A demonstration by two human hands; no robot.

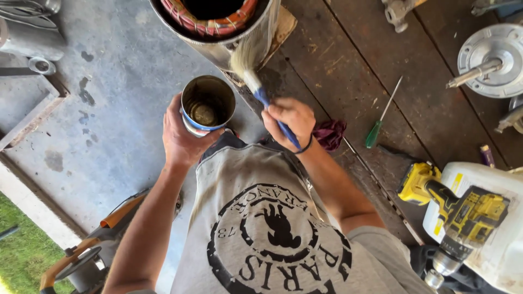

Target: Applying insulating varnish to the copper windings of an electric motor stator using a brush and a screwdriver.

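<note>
Paintbrush [256, 87] with a blue handle and pale bristles is the thing in work: its bristle end lies against the shiny metal wall of a motor stator housing [239, 46], and its handle runs down and to the right through the person's right hand [289, 118]. That hand is closed around the handle about midway, fingers curled tight, a dark band on the wrist. The brush looks light and stiff in the handle, soft and springy at the bristles; wet with whatever the tin holds, the handle could get slippery, so a hold well back from the ferrule seems the safer place.

Left of it, the left hand [182, 136] wraps around a small round tin [208, 104] with a blue rim band, fingers round its side. The tin is open-topped and upright, with a dark liquid low inside. It probably weighs little, but it would spill if tipped, so a hold round the wall suits it.

The housing stands at the edge of a wooden bench [348, 65], copper-coloured windings showing in its top. Farther right lie a dark red rag [330, 133], a green-handled screwdriver [382, 117], a yellow cordless drill [455, 212] and a white plastic jug [501, 239].
</note>
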